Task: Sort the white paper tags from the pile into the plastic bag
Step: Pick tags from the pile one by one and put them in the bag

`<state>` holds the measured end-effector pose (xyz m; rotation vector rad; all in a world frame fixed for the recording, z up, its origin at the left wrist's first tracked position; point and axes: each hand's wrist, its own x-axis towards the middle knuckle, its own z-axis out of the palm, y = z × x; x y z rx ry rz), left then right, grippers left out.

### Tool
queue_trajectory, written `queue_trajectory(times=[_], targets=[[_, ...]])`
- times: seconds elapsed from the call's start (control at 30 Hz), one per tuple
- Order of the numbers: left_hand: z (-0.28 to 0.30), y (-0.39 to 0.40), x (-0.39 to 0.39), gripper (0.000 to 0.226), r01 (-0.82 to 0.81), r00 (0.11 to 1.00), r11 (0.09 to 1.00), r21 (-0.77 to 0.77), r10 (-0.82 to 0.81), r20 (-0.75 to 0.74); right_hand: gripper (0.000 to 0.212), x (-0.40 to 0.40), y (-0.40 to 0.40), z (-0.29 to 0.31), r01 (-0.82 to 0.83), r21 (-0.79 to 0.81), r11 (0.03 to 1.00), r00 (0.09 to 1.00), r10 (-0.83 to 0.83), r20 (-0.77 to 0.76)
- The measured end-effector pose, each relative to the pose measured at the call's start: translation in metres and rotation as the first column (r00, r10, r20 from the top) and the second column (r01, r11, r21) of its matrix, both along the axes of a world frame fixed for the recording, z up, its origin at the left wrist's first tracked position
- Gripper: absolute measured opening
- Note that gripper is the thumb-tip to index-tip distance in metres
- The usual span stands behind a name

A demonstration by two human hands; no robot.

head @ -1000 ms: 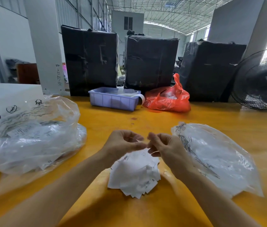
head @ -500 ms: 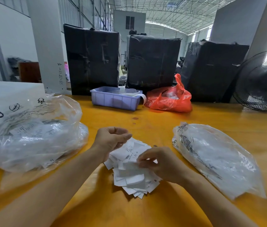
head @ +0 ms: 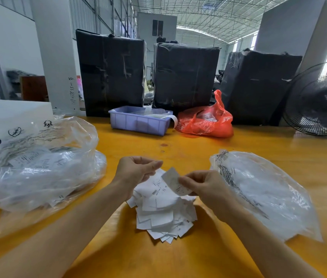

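A pile of white paper tags lies on the yellow table in front of me. My right hand pinches one white tag just above the pile. My left hand hovers over the pile's far left side, fingers curled; a tag edge touches it, but whether it grips anything is unclear. A clear plastic bag with tags inside lies flat to the right of the pile. A larger, puffed clear bag with printed papers sits to the left.
A lilac plastic bin and a red plastic bag stand at the table's far side, before three black-wrapped bales. A black fan stands at the far right. A white box is behind the left bag.
My right hand went down onto the pile and has come up holding a single tag. My left hand stayed near the pile's top left, lifting slightly.
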<state>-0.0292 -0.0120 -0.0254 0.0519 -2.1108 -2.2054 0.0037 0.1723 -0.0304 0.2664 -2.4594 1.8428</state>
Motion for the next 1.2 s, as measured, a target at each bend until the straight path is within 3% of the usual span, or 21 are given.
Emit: queue_trajectory(times=[0.17, 0.3, 0.5, 0.67, 0.8, 0.97, 1.2], targets=[[-0.001, 0.004, 0.001, 0.035, 0.039, 0.999, 0.997, 0.07, -0.042, 0.03, 0.008, -0.007, 0.007, 0.002, 0.12, -0.311, 0.943, 0.968, -0.041, 0.247], [-0.003, 0.007, 0.0, 0.015, 0.091, 0.994, 0.991, 0.096, -0.097, 0.058, 0.015, -0.01, 0.008, 0.004, 0.153, -0.427, 0.891, 0.953, -0.019, 0.302], [-0.002, 0.013, 0.006, 0.009, 0.144, 0.989, 0.989, -0.021, -0.142, 0.048, 0.01, -0.01, 0.01, 0.006, 0.196, -0.481, 0.855, 0.96, -0.066, 0.273], [-0.002, 0.019, 0.01, 0.01, 0.17, 0.985, 0.982, -0.087, -0.167, 0.034, 0.019, -0.009, 0.009, 0.009, 0.131, -0.646, 0.752, 0.99, -0.067, 0.123], [-0.002, 0.02, 0.011, 0.01, 0.199, 0.98, 0.977, -0.074, -0.198, 0.028, 0.034, -0.004, 0.003, 0.011, 0.048, -0.578, 0.814, 0.999, -0.033, 0.037], [-0.001, 0.021, 0.013, 0.012, 0.234, 0.972, 0.97, -0.066, -0.232, 0.04, 0.015, 0.001, 0.0, 0.011, 0.019, -0.386, 0.922, 0.989, -0.073, -0.125], [-0.001, 0.023, 0.015, 0.012, 0.271, 0.962, 0.962, -0.032, -0.27, 0.047, 0.009, 0.002, -0.003, 0.007, 0.073, -0.151, 0.986, 0.962, -0.11, -0.25]])
